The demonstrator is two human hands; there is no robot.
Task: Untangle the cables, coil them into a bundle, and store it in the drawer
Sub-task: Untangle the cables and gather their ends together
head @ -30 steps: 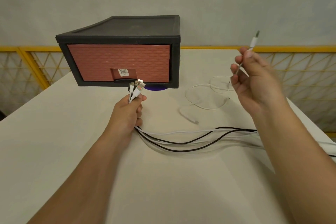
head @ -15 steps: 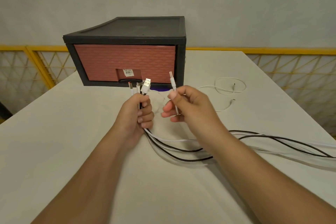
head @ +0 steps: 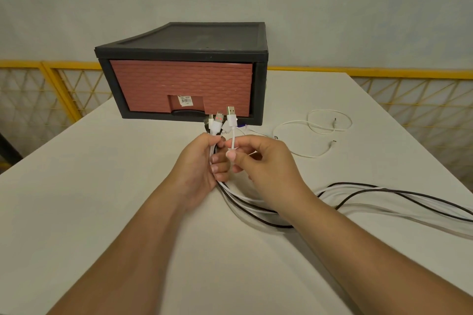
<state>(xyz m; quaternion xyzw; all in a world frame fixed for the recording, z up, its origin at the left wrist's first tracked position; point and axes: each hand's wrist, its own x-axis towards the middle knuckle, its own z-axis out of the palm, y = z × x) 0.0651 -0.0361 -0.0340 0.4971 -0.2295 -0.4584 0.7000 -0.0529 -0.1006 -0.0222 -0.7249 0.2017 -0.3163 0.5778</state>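
Cables (head: 238, 199), smooth black and white, fisted in left hand (head: 199, 166), metal plugs (head: 218, 118) up. Right hand (head: 266, 169) pinches thin white lead (head: 233, 135) below flat USB plug (head: 231, 111). Brick-textured drawer (head: 179, 84) closed.

The only printed thing I can find is a small white sticker (head: 186, 100) on the front of the reddish drawer (head: 179, 79), set in the recessed panel just above the dark handle slot (head: 188, 112). It carries a barcode with fine print around it, but the characters are too small to make out, so no brand or number can be given. One plug (head: 218, 118) standing up from the cables (head: 384, 194) shows two red marks, possibly a logo, not legible lettering.
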